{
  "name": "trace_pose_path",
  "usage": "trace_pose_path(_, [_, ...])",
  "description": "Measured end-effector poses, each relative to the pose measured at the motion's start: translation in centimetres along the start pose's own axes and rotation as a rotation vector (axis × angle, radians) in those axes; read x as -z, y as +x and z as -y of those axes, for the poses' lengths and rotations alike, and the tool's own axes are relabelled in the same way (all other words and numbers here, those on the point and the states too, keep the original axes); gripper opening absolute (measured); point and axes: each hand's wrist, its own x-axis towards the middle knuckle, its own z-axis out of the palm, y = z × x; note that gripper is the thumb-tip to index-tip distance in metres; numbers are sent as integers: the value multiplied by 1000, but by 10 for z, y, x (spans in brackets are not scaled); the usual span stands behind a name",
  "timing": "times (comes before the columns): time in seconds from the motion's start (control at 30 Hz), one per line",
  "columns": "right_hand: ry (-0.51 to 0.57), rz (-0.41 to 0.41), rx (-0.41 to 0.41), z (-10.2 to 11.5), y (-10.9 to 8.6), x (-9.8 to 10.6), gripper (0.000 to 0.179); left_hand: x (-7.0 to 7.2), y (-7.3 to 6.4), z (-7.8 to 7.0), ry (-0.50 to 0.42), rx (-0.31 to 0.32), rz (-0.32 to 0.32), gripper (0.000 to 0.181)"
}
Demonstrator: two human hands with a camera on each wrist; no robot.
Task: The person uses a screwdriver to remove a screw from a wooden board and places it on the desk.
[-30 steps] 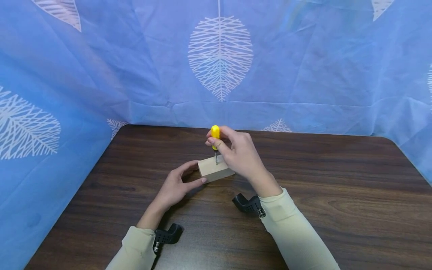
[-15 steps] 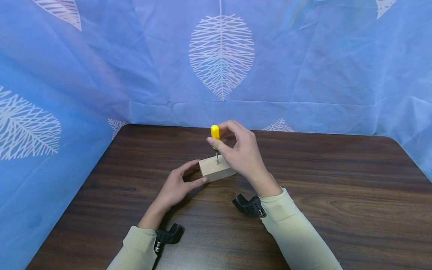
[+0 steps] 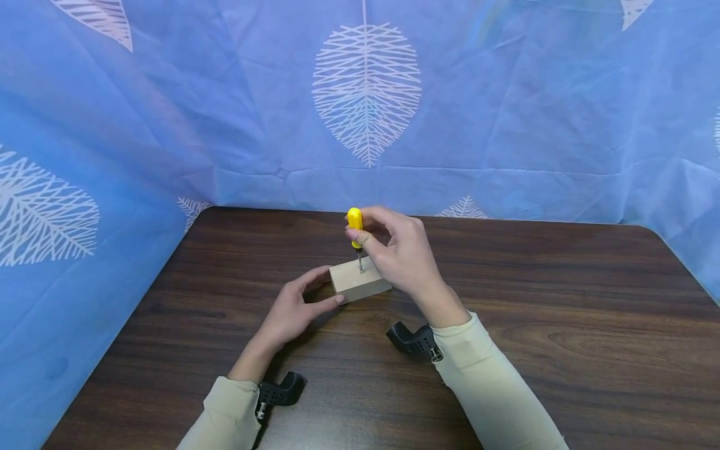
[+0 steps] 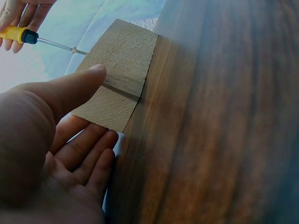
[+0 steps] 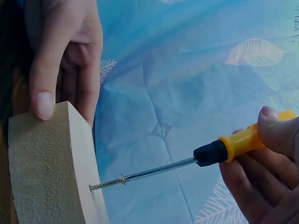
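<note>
A pale wooden block (image 3: 360,289) lies on the table, its left end pinched between the thumb and fingers of my left hand (image 3: 295,306). From the block's top face a screw (image 5: 106,185) stands up, its point in the wood and much of its thread showing. The tip of a screwdriver (image 3: 355,220) with a yellow handle and black collar meets the screw head. My right hand (image 3: 402,253) holds that handle between thumb and fingers above the block. In the left wrist view, the thumb (image 4: 88,84) presses the block's near side and the other fingers lie behind it.
The dark wood-grain table (image 3: 534,337) extends around both hands. A blue cloth (image 3: 242,81) with white leaf prints hangs behind and to the left. Black wrist mounts (image 3: 281,390) sit below the sleeves.
My right hand's fingers lifted off the far side of the screwdriver handle, then came back to it. The handle leans slightly more left. The left hand and block stay in place.
</note>
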Motion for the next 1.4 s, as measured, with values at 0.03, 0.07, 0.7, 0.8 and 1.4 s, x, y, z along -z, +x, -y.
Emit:
trace_pose_path(0.03, [0, 4, -5, 0, 0, 0, 21, 0, 0, 0, 1, 3, -1, 61])
trace_pose_path(0.07, [3, 9, -15, 0, 0, 0, 22, 0, 0, 1, 3, 4, -3, 61])
trace_pose_path(0.7, [-14, -42, -16, 2, -1, -3, 16, 1, -1, 0, 4, -6, -4, 60])
trace_pose_path(0.8, [-16, -32, 0, 2, 0, -3, 16, 1, -1, 0, 4, -4, -1, 61])
trace_pose_path(1.4, [9, -2, -62, 1, -2, -2, 21, -1, 1, -1, 3, 0, -3, 62])
